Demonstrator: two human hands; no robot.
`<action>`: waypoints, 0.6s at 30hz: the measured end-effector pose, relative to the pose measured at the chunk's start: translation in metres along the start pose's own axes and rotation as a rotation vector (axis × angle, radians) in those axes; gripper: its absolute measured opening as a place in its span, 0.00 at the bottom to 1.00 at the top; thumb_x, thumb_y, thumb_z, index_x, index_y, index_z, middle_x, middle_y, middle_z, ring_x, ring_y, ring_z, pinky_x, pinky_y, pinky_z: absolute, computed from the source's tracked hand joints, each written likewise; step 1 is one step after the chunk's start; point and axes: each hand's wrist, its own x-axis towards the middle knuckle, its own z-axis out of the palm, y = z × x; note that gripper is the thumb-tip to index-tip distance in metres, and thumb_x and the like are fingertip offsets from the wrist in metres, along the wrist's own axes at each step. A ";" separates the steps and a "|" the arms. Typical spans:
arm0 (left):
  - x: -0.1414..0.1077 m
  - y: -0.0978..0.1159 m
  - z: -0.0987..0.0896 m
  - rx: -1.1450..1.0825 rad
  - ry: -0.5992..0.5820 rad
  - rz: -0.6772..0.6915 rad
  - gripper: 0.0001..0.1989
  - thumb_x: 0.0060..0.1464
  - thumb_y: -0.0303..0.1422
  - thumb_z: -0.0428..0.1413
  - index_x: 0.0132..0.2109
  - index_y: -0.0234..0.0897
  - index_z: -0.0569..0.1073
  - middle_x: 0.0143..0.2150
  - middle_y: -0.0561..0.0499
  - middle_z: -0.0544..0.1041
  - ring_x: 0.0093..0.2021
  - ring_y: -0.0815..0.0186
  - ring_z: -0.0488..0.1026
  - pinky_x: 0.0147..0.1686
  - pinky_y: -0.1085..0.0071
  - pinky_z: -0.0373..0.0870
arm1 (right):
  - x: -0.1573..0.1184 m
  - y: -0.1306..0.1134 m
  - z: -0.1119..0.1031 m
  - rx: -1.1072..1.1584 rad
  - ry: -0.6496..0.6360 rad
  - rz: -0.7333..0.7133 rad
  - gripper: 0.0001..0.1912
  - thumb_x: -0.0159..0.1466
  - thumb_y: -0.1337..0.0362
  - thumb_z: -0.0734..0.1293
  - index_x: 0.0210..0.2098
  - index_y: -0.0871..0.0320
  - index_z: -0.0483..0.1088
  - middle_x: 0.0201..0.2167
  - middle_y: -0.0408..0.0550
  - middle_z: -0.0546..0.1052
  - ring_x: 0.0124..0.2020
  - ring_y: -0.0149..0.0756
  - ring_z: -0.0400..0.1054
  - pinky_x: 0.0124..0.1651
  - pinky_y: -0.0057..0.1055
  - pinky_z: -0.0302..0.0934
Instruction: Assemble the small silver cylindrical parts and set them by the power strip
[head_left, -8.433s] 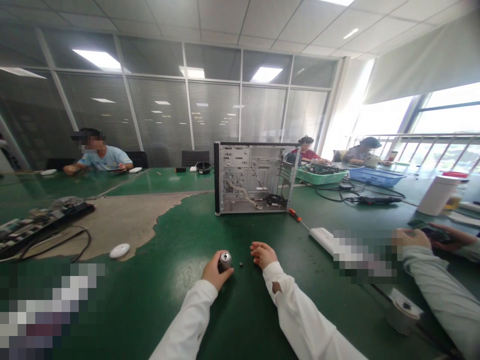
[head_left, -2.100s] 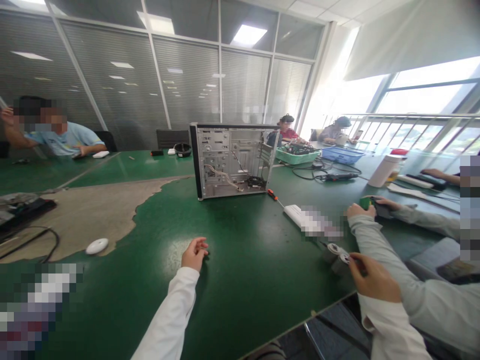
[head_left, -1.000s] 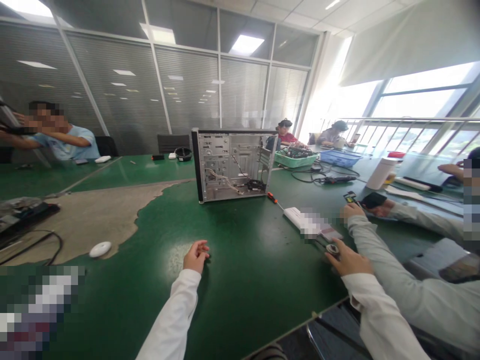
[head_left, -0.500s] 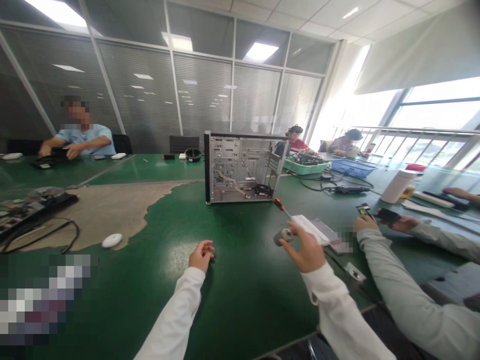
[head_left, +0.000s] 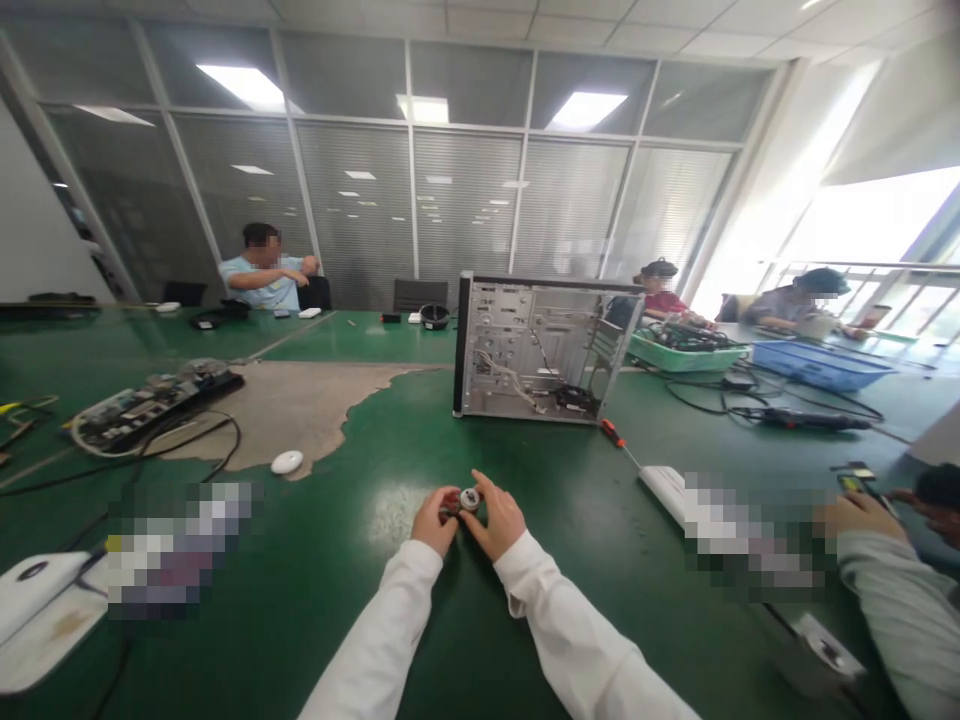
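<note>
Glazed partition wall [head_left: 480, 75] across the rear, grey slatted blinds [head_left: 465, 215] in its lower panes, bright rectangular reflections [head_left: 241, 87] above them, tiled ceiling [head_left: 491, 20] overhead, daylit window [head_left: 862, 225] with pale shade [head_left: 900, 135] at right, metal railing [head_left: 911, 267], dark chair [head_left: 411, 293] beyond green table [head_left: 277, 640].

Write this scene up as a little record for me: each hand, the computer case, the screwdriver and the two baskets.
Left hand: close beside a small round part; grip unclear
Right hand: holds that part between thumb and fingers
Computer case: upright, side open
Screwdriver: on the table, orange handle by the case
Green basket: filled with parts
Blue basket: right of the green one
</note>
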 end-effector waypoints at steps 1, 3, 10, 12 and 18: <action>0.001 0.001 0.000 0.041 -0.017 0.029 0.21 0.34 0.16 0.46 0.39 0.35 0.65 0.36 0.49 0.68 0.35 0.68 0.67 0.29 0.74 0.65 | -0.002 0.004 0.004 0.047 0.019 0.024 0.31 0.51 0.61 0.61 0.52 0.59 0.49 0.36 0.50 0.69 0.36 0.37 0.63 0.39 0.35 0.57; 0.003 0.003 0.001 0.123 -0.059 0.099 0.22 0.33 0.16 0.48 0.40 0.37 0.65 0.38 0.49 0.67 0.39 0.65 0.65 0.32 0.71 0.65 | -0.005 0.010 0.010 0.134 0.039 0.064 0.34 0.49 0.63 0.62 0.53 0.58 0.47 0.35 0.49 0.69 0.35 0.36 0.63 0.39 0.34 0.58; 0.003 0.001 0.006 0.225 -0.099 0.194 0.26 0.33 0.18 0.50 0.44 0.36 0.64 0.43 0.47 0.67 0.44 0.62 0.62 0.45 0.64 0.57 | -0.005 0.016 0.017 0.243 0.029 0.078 0.34 0.48 0.65 0.62 0.53 0.57 0.48 0.35 0.49 0.68 0.34 0.36 0.62 0.37 0.35 0.60; 0.002 0.002 0.007 0.221 -0.090 0.186 0.25 0.33 0.19 0.51 0.44 0.36 0.64 0.43 0.47 0.67 0.44 0.62 0.62 0.45 0.63 0.58 | -0.005 0.015 0.015 0.248 0.031 0.060 0.30 0.48 0.65 0.61 0.51 0.57 0.51 0.37 0.50 0.67 0.35 0.36 0.62 0.37 0.36 0.60; 0.004 -0.001 0.007 0.250 -0.072 0.164 0.23 0.34 0.21 0.53 0.43 0.34 0.65 0.41 0.46 0.68 0.43 0.61 0.63 0.44 0.64 0.59 | -0.003 0.017 0.013 0.226 0.006 -0.050 0.20 0.51 0.67 0.58 0.45 0.55 0.58 0.39 0.50 0.67 0.40 0.38 0.60 0.39 0.35 0.59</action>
